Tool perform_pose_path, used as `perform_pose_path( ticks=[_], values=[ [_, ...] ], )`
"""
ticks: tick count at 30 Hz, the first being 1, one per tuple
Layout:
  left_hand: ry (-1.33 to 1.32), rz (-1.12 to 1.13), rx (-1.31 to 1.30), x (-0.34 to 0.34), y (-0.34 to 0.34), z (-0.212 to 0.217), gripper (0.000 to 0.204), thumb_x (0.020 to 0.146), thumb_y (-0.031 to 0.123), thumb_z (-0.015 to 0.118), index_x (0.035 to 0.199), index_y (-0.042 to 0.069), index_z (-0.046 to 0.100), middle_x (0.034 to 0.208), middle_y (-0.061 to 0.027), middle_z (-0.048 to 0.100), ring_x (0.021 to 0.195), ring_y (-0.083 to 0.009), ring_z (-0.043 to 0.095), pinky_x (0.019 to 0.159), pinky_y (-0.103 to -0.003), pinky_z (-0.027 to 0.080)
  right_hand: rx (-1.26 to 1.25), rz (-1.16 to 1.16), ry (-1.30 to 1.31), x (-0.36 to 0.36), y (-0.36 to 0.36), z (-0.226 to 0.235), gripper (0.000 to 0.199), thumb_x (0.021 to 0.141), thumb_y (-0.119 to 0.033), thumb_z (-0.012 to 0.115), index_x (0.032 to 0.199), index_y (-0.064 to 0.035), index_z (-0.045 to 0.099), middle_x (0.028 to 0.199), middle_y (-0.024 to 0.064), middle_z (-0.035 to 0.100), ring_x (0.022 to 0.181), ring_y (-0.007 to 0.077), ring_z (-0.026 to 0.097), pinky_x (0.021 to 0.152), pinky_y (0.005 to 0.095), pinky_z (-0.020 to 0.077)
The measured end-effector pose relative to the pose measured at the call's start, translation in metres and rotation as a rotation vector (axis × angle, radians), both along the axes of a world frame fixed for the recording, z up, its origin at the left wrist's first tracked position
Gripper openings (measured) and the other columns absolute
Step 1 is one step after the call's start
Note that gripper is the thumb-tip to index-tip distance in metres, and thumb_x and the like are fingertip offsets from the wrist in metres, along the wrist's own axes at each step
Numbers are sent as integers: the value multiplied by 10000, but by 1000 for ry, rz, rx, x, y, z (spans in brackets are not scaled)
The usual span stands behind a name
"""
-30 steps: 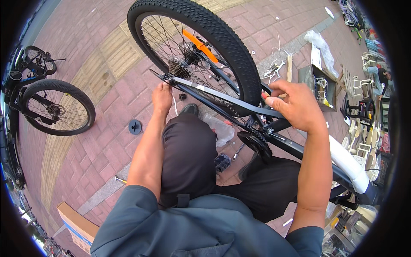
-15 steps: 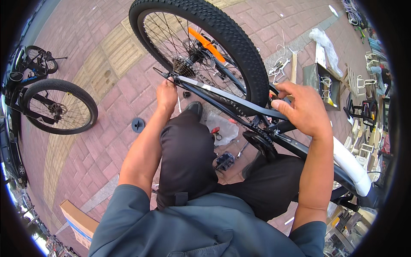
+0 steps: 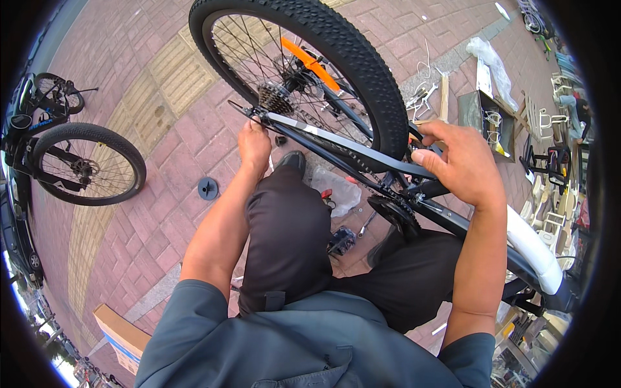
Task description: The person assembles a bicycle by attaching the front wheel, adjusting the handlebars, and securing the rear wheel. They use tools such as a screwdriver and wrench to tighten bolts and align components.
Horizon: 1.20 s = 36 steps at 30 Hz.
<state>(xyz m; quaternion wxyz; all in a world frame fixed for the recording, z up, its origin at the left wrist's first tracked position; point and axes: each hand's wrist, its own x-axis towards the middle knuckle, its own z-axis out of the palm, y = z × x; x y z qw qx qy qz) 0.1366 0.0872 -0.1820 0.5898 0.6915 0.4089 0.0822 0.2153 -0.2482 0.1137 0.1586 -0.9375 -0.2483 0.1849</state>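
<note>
A black bicycle frame point(image 3: 446, 216) lies tilted across my lap, its rear wheel point(image 3: 381, 77) raised in front of me. On that wheel are a sprocket cassette point(image 3: 274, 98) and an orange plastic strip point(image 3: 309, 63) among the spokes. My left hand point(image 3: 255, 145) is closed at the frame's rear end, beside the cassette; what its fingertips pinch is hidden. Beyond the grey-striped chainstay point(image 3: 349, 143), my right hand point(image 3: 467, 165) is curled next to the tyre, thumb and forefinger bent around a spot with a bit of red. I cannot make out what it holds.
Another bicycle point(image 3: 87, 165) stands at the left. On the paving are a round dark disc point(image 3: 207, 189), a clear plastic bag point(image 3: 339, 194), a small dark box point(image 3: 341, 240) and a wrench point(image 3: 366, 224). A metal box point(image 3: 475, 116) stands right, a cardboard box point(image 3: 119, 333) lower left.
The rear wheel and frame have shifted slightly to the left in the picture. Both hands keep nearly the same places on the bicycle.
</note>
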Motion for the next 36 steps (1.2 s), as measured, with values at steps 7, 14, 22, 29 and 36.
perform_pose_path(
  ticks=[7, 14, 22, 29, 36],
  values=[
    [-22, 50, -49, 0, -2, -4, 417, 1082, 298, 441, 908, -30, 632, 667, -100, 597, 595, -185, 515, 558, -402, 421, 5, 19, -19, 0, -3, -3, 451, 838, -423, 748, 1066, -39, 684, 923, 144, 726, 809, 350, 667, 732, 440, 513],
    [-52, 67, -95, -1, -5, -8, 430, 1089, 307, 427, 865, -12, 609, 658, -72, 561, 586, -169, 487, 531, -380, 401, 4, 44, -37, -1, -4, -4, 448, 849, -426, 741, 1069, -40, 685, 932, 148, 726, 820, 352, 667, 738, 444, 514],
    [-80, 120, -118, 2, -9, -5, 422, 1090, 305, 417, 855, 9, 605, 668, -58, 566, 545, -160, 488, 501, -364, 392, 1, 38, -13, -1, 1, 0, 448, 855, -447, 722, 1012, -28, 687, 946, 176, 729, 917, 410, 669, 795, 484, 511],
    [-237, 176, -435, -1, -16, 0, 348, 1083, 247, 415, 864, 38, 588, 657, -18, 536, 517, -129, 461, 461, -324, 364, -2, 49, -21, -1, 2, 1, 446, 855, -448, 716, 992, -24, 689, 925, 183, 720, 911, 415, 663, 791, 487, 507],
    [-169, 96, -174, 0, -12, -14, 314, 1092, 268, 403, 940, 48, 568, 667, -6, 541, 540, -126, 491, 461, -297, 395, -4, 54, -26, -1, -2, -2, 466, 854, -461, 717, 1038, -33, 709, 947, 190, 719, 928, 415, 663, 815, 490, 506]
  ],
)
